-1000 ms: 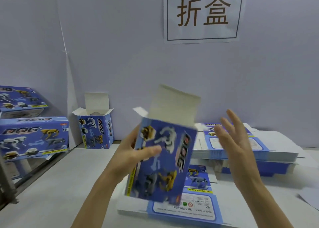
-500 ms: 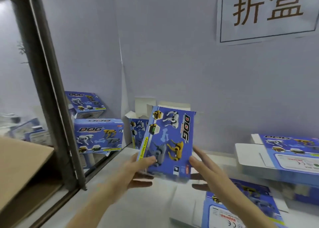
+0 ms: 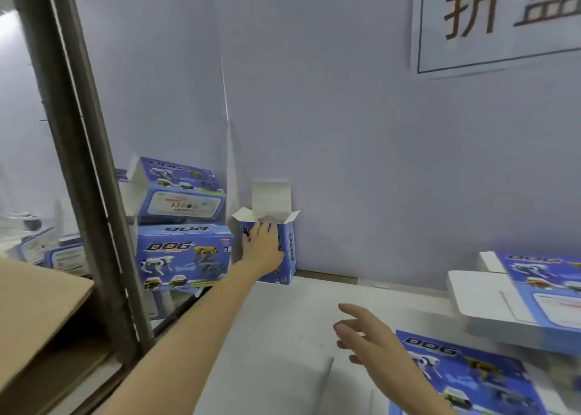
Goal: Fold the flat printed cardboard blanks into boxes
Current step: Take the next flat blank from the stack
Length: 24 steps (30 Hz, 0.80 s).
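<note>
Left hand (image 3: pixel 264 251) lays straight fingers (image 3: pixel 261 228) on the upright box (image 3: pixel 289 254); right hand (image 3: pixel 367 336) hovers, fingers spread.

We identify a packing workstation. A printed sign (image 3: pixel 503 21) with large characters hangs on the wall (image 3: pixel 345 131) at upper right. Identical folded boxes (image 3: pixel 184 257) are stacked at centre left; flat blanks (image 3: pixel 471 373) lie in piles on the white bench (image 3: pixel 283 336) at right. A brown carton (image 3: pixel 31 304) sits lower left.

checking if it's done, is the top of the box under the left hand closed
No, the box the left hand touches has its top flaps standing open.
</note>
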Each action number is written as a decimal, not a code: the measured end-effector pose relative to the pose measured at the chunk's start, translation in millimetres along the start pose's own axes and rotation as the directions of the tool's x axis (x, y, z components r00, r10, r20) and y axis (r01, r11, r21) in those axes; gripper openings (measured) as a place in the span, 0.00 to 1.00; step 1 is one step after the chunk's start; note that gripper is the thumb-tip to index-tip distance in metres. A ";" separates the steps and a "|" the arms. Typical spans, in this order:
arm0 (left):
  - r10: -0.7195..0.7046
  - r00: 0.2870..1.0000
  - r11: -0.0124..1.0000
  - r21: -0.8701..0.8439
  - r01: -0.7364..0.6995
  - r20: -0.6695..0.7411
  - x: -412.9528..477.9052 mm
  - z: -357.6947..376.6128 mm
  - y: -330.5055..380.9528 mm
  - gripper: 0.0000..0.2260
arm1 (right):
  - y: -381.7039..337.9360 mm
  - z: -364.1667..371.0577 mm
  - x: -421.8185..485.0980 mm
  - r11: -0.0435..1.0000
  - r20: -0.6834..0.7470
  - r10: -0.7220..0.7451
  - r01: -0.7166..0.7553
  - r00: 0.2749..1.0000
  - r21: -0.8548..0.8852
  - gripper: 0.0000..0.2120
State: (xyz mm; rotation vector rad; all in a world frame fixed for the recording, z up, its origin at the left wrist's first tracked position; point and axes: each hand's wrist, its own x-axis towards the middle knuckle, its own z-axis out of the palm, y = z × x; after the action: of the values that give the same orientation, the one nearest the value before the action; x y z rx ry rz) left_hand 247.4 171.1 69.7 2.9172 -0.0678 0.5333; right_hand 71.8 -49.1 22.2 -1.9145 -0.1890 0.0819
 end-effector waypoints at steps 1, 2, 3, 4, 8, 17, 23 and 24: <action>-0.007 1.000 0.999 0.034 0.006 0.027 7.2 2.7 0.2 0.29 | 0.9 -3.7 0.9 1.000 -0.017 -0.004 0.004 1.000 0.007 0.12; -0.005 0.998 0.999 0.054 0.002 0.066 14.9 4.3 -1.0 0.29 | 1.5 -7.5 2.1 1.000 -0.033 -0.011 0.011 0.999 0.011 0.11; 0.000 0.996 0.996 0.084 -0.008 0.090 20.3 5.9 -1.5 0.30 | 1.8 -11.5 3.2 1.000 -0.048 -0.018 0.018 0.999 0.014 0.11; 0.014 0.996 0.993 0.116 -0.024 0.088 25.6 7.9 -2.9 0.30 | 1.4 -15.3 4.5 1.000 -0.060 -0.024 0.025 0.998 0.015 0.10; 0.069 0.997 0.911 0.404 -0.079 0.040 29.4 3.1 -6.6 0.24 | 0.3 -25.0 10.6 0.999 -0.055 -0.032 0.033 0.998 0.012 0.09; -0.402 0.827 0.666 -0.745 -0.031 -0.394 18.2 -106.3 -31.7 0.15 | 2.9 -20.0 14.4 0.999 0.040 -0.020 0.018 0.999 0.036 0.10; -0.418 0.902 -0.466 -0.878 -0.110 0.109 38.4 -156.8 -65.7 0.15 | -5.2 -19.8 7.4 0.988 0.056 -0.083 0.075 0.995 0.136 0.09; -0.361 0.928 -0.487 -0.867 -0.101 0.095 35.9 -153.0 -58.6 0.15 | -5.4 -21.6 5.3 0.986 0.052 -0.091 0.083 0.995 0.144 0.09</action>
State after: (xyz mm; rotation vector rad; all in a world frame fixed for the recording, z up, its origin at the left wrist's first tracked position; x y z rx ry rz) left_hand 232.3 255.7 213.8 0.7896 -0.0441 0.3907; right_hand 79.7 -66.4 34.9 -1.7615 -0.2979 0.0903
